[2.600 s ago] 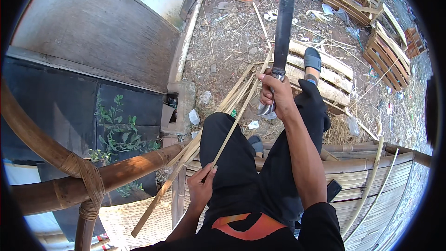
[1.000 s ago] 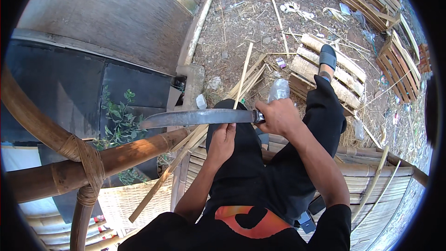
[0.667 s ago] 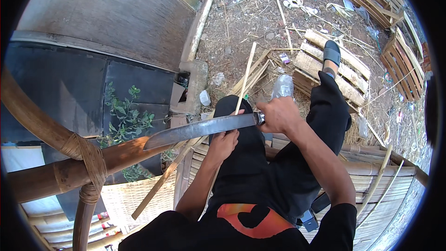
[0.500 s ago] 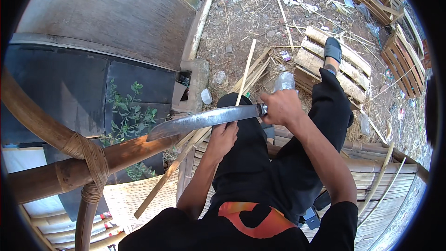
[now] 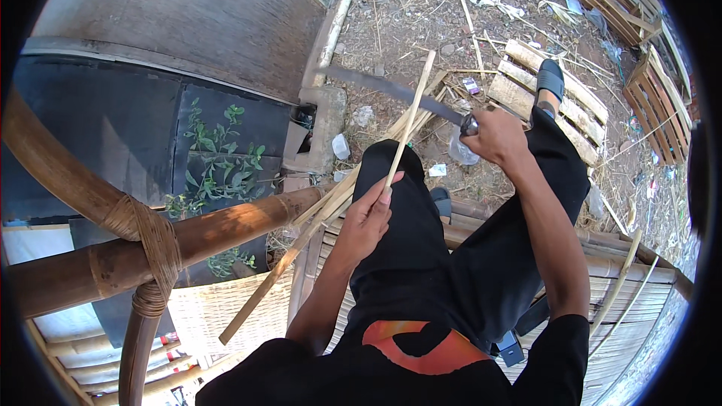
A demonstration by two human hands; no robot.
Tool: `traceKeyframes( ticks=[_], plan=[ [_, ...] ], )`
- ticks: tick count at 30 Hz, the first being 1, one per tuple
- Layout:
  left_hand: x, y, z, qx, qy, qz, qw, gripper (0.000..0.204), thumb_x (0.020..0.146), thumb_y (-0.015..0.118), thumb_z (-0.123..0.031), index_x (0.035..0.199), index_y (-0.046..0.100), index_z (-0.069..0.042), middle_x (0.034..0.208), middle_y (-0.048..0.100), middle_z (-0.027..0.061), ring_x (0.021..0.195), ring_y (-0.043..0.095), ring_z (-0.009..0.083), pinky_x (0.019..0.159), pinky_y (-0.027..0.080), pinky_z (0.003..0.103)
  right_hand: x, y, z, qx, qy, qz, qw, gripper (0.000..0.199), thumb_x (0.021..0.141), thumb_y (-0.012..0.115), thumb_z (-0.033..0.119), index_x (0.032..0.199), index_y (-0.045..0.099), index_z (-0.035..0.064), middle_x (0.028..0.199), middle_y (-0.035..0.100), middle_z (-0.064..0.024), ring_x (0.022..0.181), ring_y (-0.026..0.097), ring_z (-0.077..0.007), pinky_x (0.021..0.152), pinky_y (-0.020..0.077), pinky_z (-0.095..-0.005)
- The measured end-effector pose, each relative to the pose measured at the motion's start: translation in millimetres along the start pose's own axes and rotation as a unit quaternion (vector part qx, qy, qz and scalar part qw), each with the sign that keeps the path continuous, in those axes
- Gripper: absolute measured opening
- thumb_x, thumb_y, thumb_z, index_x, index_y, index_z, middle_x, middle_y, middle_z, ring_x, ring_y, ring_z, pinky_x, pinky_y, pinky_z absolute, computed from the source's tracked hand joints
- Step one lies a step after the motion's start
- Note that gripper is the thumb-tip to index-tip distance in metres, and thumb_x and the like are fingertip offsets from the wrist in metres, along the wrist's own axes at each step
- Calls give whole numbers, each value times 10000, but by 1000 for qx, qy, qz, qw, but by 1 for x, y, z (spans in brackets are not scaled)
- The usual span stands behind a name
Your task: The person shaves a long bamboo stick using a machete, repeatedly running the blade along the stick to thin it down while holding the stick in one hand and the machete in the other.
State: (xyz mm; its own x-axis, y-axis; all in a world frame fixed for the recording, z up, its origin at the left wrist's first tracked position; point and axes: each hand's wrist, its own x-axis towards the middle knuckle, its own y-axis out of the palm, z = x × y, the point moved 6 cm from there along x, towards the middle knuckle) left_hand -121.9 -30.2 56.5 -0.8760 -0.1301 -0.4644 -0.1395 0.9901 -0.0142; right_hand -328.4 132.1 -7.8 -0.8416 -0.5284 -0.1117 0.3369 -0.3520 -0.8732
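Observation:
My left hand (image 5: 366,218) is closed round the lower end of a thin pale bamboo strip (image 5: 411,116), over my left thigh. The strip slants up and away from me. In my right hand (image 5: 497,137) is the handle of a large machete (image 5: 398,90); its long blade, blurred by motion, points up and left and crosses the strip near its upper part. I cannot tell whether blade and strip touch. Several more bamboo strips (image 5: 323,210) lie in a bundle beside my left leg, running from the bench side to the ground beyond my knee.
A thick bamboo rail (image 5: 218,237) with a lashed joint stands at my left, by a leafy plant (image 5: 218,146). My right foot rests on a slatted wooden crate (image 5: 519,79). More crates (image 5: 654,101) stand at far right. Litter and straw cover the ground.
The machete has swung away from me and to the right, from over my left hand to the strip's upper part. More of the strip now shows above my left hand.

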Motion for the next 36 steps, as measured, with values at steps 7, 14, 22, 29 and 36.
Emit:
traceKeyframes(
  ticks=[7, 14, 22, 29, 36],
  plan=[
    [10, -5, -5, -71, 16, -29, 997, 357, 1061, 391, -347, 1193, 539, -50, 634, 306, -76, 477, 242, -4, 420, 196, 173, -22, 31, 17, -36, 3, 45, 998, 264, 730, 641, 300, 883, 715, 97, 767, 687, -189, 757, 687, -367, 700, 551, -471],
    [24, -13, 4, -81, 29, -107, 991, 304, 1046, 446, -341, 1131, 549, -67, 675, 393, -61, 501, 286, -8, 426, 215, 175, -14, 10, -9, 258, 67, -87, 960, 301, 712, 697, 243, 898, 681, 7, 706, 659, -209, 688, 649, -383, 669, 516, -437],
    [40, -12, 11, 57, 97, -144, 983, 245, 1032, 498, -218, 1136, 589, -17, 686, 506, -24, 596, 423, 40, 536, 356, 208, -32, 2, 38, 184, -110, -63, 975, 241, 678, 750, 244, 843, 660, 93, 602, 622, -148, 624, 640, -365, 597, 505, -450],
    [32, -10, 18, 128, 109, -202, 965, 160, 982, 550, -100, 947, 665, 4, 787, 657, 22, 637, 515, 73, 583, 410, 261, -41, 8, 61, 51, -181, 13, 982, 283, 682, 717, 341, 856, 671, 123, 631, 649, -160, 631, 665, -357, 592, 525, -469],
    [26, -6, 13, 228, 110, -232, 939, 218, 976, 570, -146, 865, 654, 22, 722, 598, 10, 695, 508, 83, 661, 413, 259, -31, 19, 51, -29, -124, 51, 991, 286, 619, 702, 326, 794, 644, 107, 599, 625, -148, 615, 656, -362, 583, 520, -468]
  ],
)
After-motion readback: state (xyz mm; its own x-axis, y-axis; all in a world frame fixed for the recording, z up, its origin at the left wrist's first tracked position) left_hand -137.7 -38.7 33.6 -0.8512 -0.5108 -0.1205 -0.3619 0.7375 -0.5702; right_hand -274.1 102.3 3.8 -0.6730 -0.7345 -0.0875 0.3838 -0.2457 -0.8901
